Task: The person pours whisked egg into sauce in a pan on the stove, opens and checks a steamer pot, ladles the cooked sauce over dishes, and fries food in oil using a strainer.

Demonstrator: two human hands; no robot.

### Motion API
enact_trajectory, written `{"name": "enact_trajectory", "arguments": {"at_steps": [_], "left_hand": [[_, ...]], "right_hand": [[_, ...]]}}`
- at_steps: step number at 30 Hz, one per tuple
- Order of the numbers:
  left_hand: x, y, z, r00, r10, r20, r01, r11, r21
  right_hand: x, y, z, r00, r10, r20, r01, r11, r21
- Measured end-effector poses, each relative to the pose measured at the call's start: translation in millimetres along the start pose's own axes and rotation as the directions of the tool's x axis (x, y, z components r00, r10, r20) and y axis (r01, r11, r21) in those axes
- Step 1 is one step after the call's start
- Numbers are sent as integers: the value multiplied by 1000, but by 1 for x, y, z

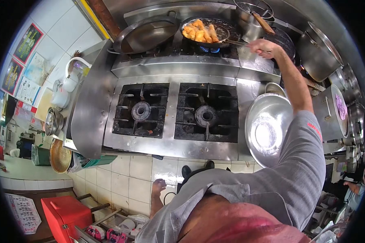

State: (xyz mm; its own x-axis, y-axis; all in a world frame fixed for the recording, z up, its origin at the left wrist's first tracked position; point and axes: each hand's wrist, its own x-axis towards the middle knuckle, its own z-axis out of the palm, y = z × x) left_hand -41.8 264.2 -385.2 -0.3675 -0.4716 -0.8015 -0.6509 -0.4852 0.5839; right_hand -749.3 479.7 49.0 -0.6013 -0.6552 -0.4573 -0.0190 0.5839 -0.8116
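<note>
My right hand [265, 48] is closed round the thin metal handle of a skimmer [236, 42] at the back of the stove. Its mesh end reaches into a dark frying pan [186, 22], where golden-brown fried pieces [200, 31] lie in a heap. Blue flame [209, 50] burns beneath that pan. My left hand [159, 186] hangs low beside my body, over the tiled floor, with loosely bent fingers and nothing visible in it.
A large wok [148, 36] stands left of the pan. Two black burners [141, 110] are nearer me. A shiny steel bowl [267, 125] lies under my right arm. Tall pots [320, 50] stand at right; a red bin [67, 214] is low left.
</note>
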Motion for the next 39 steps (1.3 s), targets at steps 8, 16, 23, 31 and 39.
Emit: {"name": "enact_trajectory", "arguments": {"at_steps": [8,16,23,31,39], "left_hand": [[-4,-8,7,992,101,76,-97,993,-60],[-36,-20,9,1000,0,24,2,997,-73],[-40,-31,0,998,-38,-58,35,998,-48],[-50,13,18,998,53,-42,-54,998,-13],[-56,24,7,979,54,199,-66,996,52]], "right_hand": [[29,18,25,994,-26,-105,47,978,204],[30,27,-10,996,-55,-63,53,998,-36],[17,18,-7,995,-97,-8,97,990,106],[29,32,6,992,-126,-18,127,957,262],[39,38,23,992,-121,45,88,891,445]]}}
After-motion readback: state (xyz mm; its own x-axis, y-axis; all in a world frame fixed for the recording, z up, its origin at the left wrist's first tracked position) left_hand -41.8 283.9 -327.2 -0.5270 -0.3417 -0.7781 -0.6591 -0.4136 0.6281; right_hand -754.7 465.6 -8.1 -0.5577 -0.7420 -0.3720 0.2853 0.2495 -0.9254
